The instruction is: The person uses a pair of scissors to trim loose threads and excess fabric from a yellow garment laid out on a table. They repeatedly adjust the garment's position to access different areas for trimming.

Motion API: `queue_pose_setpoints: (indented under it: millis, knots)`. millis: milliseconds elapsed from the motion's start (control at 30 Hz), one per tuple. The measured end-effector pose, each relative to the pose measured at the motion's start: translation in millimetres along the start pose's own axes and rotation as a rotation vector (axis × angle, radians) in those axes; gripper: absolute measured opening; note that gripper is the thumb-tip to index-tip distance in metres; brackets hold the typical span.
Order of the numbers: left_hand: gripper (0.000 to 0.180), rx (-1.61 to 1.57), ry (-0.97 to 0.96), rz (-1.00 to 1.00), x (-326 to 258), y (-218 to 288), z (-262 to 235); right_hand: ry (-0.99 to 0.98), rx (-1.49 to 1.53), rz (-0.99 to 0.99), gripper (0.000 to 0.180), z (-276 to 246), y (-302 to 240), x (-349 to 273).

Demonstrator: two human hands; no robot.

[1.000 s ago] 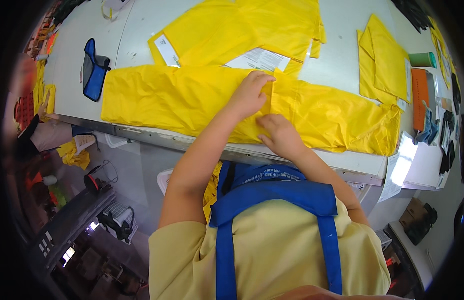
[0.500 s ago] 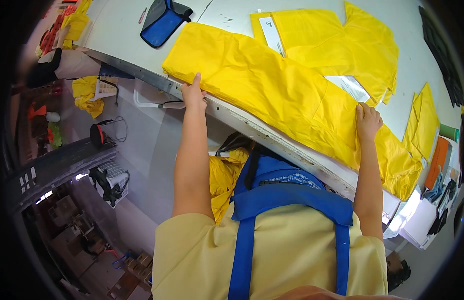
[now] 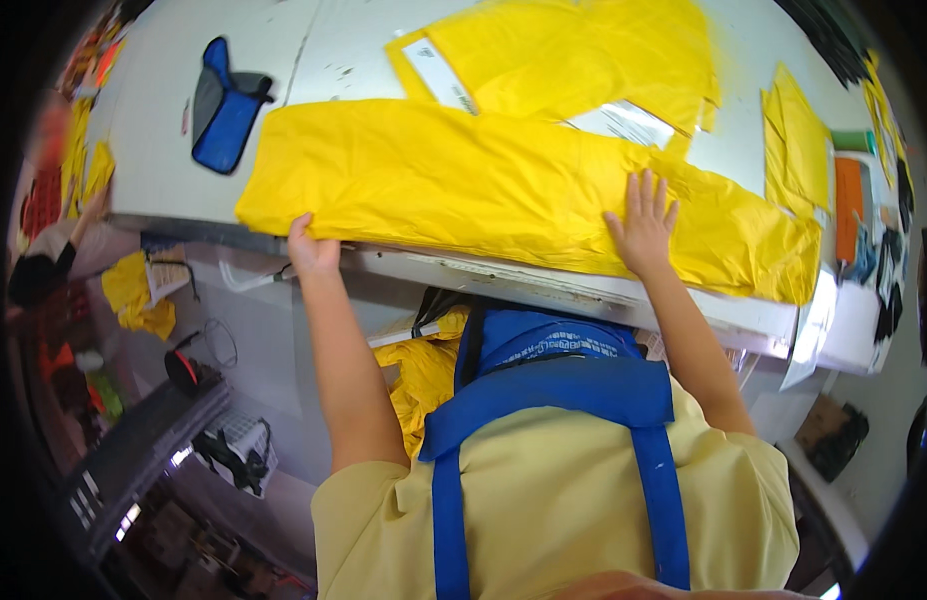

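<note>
A long folded piece of yellow fabric [image 3: 433,170], crinkled like rainwear, lies along the near edge of the white table. My left hand [image 3: 311,247] is closed on its near edge, toward the left end; the fingertips are partly hidden. Flat on top of the fabric, right of its middle, rests my right hand [image 3: 643,222] with fingers spread. Behind lies another yellow folded piece [image 3: 583,60], with a white printed card [image 3: 438,74] and a white printed sheet [image 3: 623,123] beside it.
A blue and grey pouch [image 3: 228,122] lies on the table [image 3: 328,60] at left. Rightward are more yellow fabric [image 3: 795,140], an orange item [image 3: 848,210] and a green roll [image 3: 851,141]. Yellow cloth [image 3: 418,375] hangs under the table. A co-worker's arm [image 3: 83,222] shows far left.
My view has turned, so the table edge looks more level. The right hand has gone from gripping the fabric's edge to lying flat on top. The left stays at the near edge.
</note>
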State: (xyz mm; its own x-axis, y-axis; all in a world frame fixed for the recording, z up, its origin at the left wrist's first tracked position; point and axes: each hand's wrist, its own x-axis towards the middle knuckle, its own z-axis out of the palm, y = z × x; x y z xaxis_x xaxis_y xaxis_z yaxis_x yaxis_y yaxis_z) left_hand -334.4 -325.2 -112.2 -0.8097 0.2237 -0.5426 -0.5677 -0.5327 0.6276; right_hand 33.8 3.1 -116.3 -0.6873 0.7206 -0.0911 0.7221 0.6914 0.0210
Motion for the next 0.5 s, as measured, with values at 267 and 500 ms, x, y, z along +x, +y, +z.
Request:
queue_pose_setpoints:
  millis: [267,500]
  knots:
    - [0.054,0.128,-0.438,0.339,-102.4,65.2,147.0,-0.085,0.45,-0.154,0.113,-27.2,-8.5,-49.6]
    - [0.03,0.79,-1.358,0.589,-242.7,-92.0,360.2,-0.076,0.527,-0.35,0.095,-9.0,10.5,-57.7]
